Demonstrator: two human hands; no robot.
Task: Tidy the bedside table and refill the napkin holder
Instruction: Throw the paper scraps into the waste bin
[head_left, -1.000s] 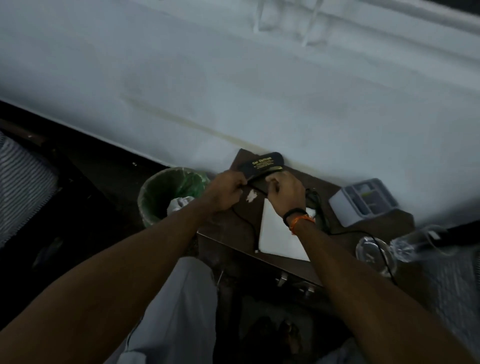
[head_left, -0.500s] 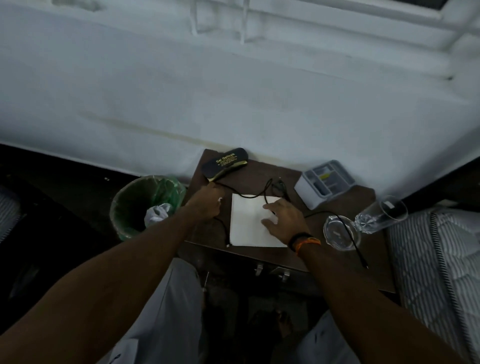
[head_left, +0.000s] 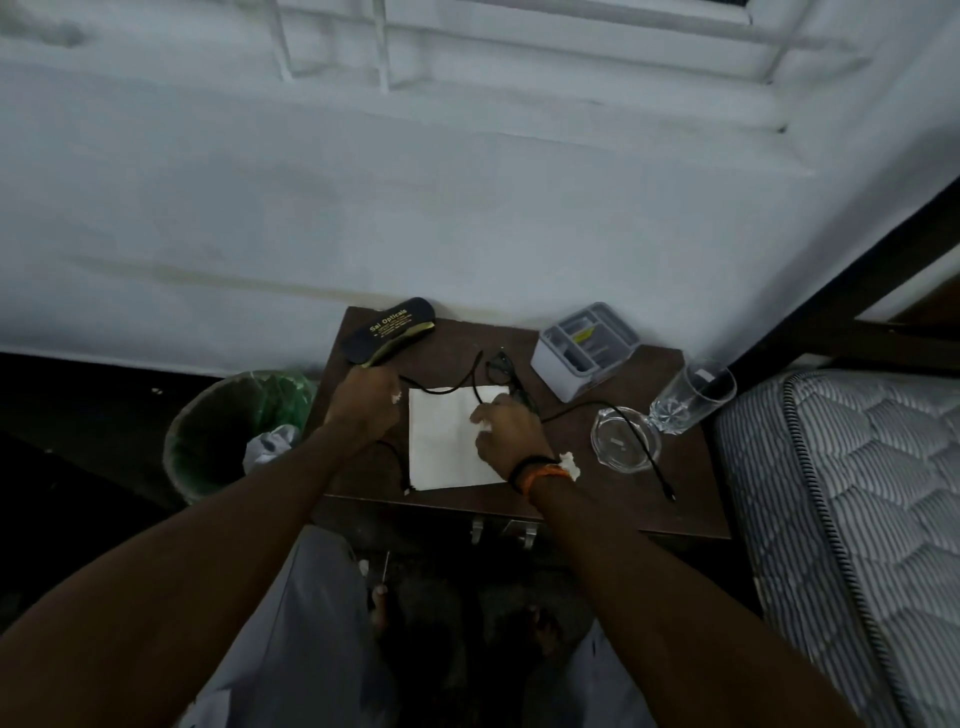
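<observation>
On the dark bedside table (head_left: 597, 499) lies a flat white napkin (head_left: 441, 452). My left hand (head_left: 363, 408) hovers at the napkin's left edge, fingers closed on a small white paper scrap (head_left: 396, 397). My right hand (head_left: 511, 434) rests on the napkin's right side, fingertips pinched around another white scrap (head_left: 487, 425). A third crumpled scrap (head_left: 570, 462) lies by my right wrist. The grey-white napkin holder (head_left: 587, 348) stands at the back right.
A black spectacle case (head_left: 387, 332) sits at the back left, with eyeglasses (head_left: 505, 370) and a black cable (head_left: 639, 441) nearby. A glass ashtray (head_left: 615, 452) and a tilted tumbler (head_left: 691, 397) occupy the right. A green-lined bin (head_left: 228, 431) stands left, a mattress (head_left: 852, 493) right.
Both hands left the spectacle case and came back to the napkin. The scrap that lay on the table is now in my left hand. My right hand closed its fingers.
</observation>
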